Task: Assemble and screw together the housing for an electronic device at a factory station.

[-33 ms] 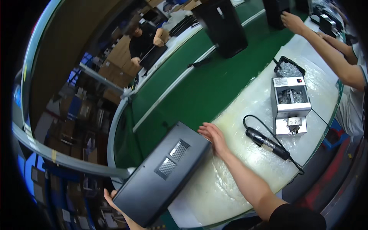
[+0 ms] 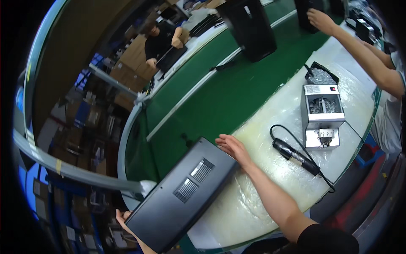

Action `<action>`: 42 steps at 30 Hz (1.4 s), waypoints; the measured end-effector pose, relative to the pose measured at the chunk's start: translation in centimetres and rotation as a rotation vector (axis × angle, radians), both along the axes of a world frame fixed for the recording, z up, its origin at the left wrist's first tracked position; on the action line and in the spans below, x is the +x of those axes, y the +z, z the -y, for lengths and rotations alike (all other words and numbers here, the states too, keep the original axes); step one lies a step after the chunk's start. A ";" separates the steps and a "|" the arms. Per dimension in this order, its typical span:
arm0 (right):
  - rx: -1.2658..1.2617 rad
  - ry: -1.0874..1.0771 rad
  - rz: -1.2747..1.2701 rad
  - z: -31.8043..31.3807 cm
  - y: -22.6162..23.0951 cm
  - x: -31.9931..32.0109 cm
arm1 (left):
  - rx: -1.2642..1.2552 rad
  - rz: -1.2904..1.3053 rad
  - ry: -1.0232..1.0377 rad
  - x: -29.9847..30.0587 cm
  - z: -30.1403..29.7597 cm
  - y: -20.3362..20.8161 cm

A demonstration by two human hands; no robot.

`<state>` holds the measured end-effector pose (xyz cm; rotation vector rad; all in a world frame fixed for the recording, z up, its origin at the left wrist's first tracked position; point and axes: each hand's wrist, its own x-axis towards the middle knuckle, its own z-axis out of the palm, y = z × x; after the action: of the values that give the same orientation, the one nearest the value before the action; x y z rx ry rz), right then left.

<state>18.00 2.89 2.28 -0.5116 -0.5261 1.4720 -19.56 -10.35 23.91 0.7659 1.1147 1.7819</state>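
A black computer case (image 2: 169,211) with two vented patches lies across the near edge of the table, tilted from lower left to upper right. My left hand (image 2: 122,218) supports its lower left end; only the fingers and part of the wrist show past the edge. At the upper right end my right hand (image 2: 234,150) is pressed against the case, fingers stretched along its far corner and the palm side hidden. The case's underside cannot be seen.
Right of the case, a black corded power screwdriver (image 2: 296,157) lies beside a silver screw-feeding machine (image 2: 323,114) and a black tray of screws (image 2: 320,76). Another dark case (image 2: 249,29) stands on the green conveyor (image 2: 203,112). A co-worker's arm (image 2: 359,51) reaches in; a curved metal rail (image 2: 84,173) runs left.
The case has shifted slightly to the right, its vented face turning a little. Both hands keep their places on it. The co-worker's hand at the upper right has moved slightly.
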 end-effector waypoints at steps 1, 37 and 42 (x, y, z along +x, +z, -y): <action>0.093 0.145 0.026 0.1 -0.2 -0.6 | -0.110 0.077 0.069 0.8 1.6 -0.4; -0.098 -0.466 1.891 20.0 6.7 14.8 | 0.111 -1.689 -0.744 16.1 3.0 0.0; -0.147 -0.878 1.518 22.1 12.4 19.3 | 0.250 -1.786 -0.691 22.4 2.8 -2.3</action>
<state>37.33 -19.20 14.66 -1.7178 -1.1333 0.0476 2.83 -13.19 21.64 2.6779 1.2534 0.2760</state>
